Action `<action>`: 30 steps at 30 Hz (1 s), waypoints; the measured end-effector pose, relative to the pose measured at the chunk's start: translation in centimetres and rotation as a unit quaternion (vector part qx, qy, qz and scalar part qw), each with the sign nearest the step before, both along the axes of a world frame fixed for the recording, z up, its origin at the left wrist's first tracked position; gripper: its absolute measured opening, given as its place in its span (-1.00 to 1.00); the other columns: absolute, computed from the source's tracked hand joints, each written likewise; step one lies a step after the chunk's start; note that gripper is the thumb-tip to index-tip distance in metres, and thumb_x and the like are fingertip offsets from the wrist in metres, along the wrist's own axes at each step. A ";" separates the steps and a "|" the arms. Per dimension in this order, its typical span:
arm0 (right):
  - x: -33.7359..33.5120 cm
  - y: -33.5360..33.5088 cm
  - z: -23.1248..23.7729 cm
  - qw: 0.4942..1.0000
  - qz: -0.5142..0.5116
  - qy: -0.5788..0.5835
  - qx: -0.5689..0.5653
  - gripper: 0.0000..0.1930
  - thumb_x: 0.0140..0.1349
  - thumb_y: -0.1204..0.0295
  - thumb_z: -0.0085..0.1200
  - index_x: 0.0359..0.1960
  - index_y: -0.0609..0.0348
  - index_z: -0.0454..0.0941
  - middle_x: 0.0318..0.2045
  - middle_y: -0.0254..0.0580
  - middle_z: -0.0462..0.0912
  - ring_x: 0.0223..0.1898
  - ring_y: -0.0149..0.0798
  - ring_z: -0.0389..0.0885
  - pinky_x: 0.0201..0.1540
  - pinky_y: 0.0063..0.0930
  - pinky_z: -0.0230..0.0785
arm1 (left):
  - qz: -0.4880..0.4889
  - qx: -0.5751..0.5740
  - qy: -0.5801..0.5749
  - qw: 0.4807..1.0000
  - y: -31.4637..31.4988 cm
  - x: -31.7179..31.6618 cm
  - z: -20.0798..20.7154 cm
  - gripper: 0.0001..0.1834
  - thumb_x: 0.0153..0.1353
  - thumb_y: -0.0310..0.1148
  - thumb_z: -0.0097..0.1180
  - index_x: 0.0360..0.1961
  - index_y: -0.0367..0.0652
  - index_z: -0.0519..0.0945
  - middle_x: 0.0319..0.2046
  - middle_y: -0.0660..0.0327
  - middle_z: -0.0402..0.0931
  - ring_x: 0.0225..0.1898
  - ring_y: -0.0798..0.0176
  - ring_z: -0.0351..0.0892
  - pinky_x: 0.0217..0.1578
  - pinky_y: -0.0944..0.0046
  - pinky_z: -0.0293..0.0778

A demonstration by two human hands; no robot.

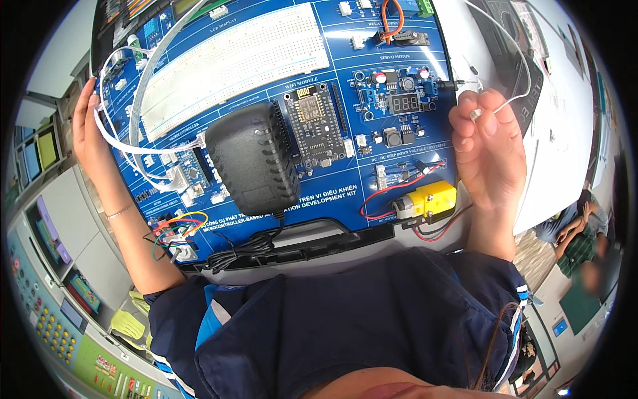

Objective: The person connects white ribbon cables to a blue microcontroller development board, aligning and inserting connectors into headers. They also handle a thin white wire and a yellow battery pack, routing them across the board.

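A black adapter (252, 159) lies on the blue board (335, 178). Beyond, the right hand (490, 156) pinches a small white plug (475, 114) off the board's right side; likely light, hard, best gripped by its body, not the bendy cable (530, 73). The left hand (88, 133) has fingers close together; its hold is unclear.

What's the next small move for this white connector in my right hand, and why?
Probably bring the white connector in over the blue board: your right hand pinches it near the board's right edge, unplugged, while white sockets sit on the board.
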State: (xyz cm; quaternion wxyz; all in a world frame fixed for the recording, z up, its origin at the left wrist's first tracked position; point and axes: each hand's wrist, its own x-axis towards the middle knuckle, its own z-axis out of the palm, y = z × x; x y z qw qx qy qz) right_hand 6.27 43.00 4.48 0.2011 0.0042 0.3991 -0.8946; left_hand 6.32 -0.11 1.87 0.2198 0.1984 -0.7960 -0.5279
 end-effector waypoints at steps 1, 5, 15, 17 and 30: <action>-0.1 0.0 0.0 1.000 0.002 -0.001 -0.004 -0.77 0.24 0.58 -0.04 -0.07 0.30 0.46 -0.17 0.04 0.55 -0.23 -0.28 0.59 -0.19 -0.53 0.53 | 0.005 0.007 -0.010 1.000 -0.2 0.0 -0.1 -0.59 0.27 -0.30 -0.04 0.06 -0.33 0.44 0.03 0.11 0.45 0.04 0.35 0.43 0.08 0.39 0.30; -0.2 0.0 -0.2 1.000 0.002 -0.001 0.003 -0.76 0.21 0.63 -0.03 -0.08 0.31 0.47 -0.14 0.06 0.55 -0.18 -0.25 0.61 -0.13 -0.53 0.53 | -0.007 -0.001 0.005 1.000 -0.3 -0.2 -0.4 -0.62 0.29 -0.35 -0.08 0.06 -0.34 0.43 0.02 0.12 0.46 -0.01 0.38 0.46 0.03 0.43 0.35; -0.7 -0.4 -0.7 0.992 -0.022 0.067 0.102 -0.75 0.14 0.67 0.05 -0.12 0.34 0.48 -0.15 0.07 0.58 -0.16 -0.23 0.61 -0.10 -0.51 0.51 | -0.038 0.050 0.035 0.997 0.8 -0.7 -0.9 -0.68 0.26 -0.39 -0.02 0.01 -0.28 0.49 -0.21 0.27 0.54 -0.26 0.57 0.48 -0.24 0.57 0.39; -0.8 -0.7 -0.8 0.986 -0.036 0.085 0.138 -0.75 0.13 0.67 0.07 -0.13 0.35 0.48 -0.15 0.07 0.57 -0.16 -0.22 0.61 -0.10 -0.50 0.51 | -0.037 0.072 0.043 0.996 1.2 -0.8 -0.8 -0.69 0.26 -0.40 -0.02 0.00 -0.29 0.49 -0.20 0.28 0.53 -0.26 0.57 0.47 -0.24 0.57 0.39; -0.9 -1.2 -0.8 0.916 -0.021 0.225 0.331 -0.80 0.05 0.68 0.16 -0.25 0.33 0.58 -0.24 -0.08 0.64 -0.20 -0.36 0.60 -0.08 -0.57 0.47 | -0.048 0.054 0.040 0.997 1.0 -1.3 -1.3 -0.67 0.26 -0.37 -0.01 0.02 -0.26 0.50 -0.15 0.26 0.53 -0.21 0.56 0.45 -0.17 0.57 0.36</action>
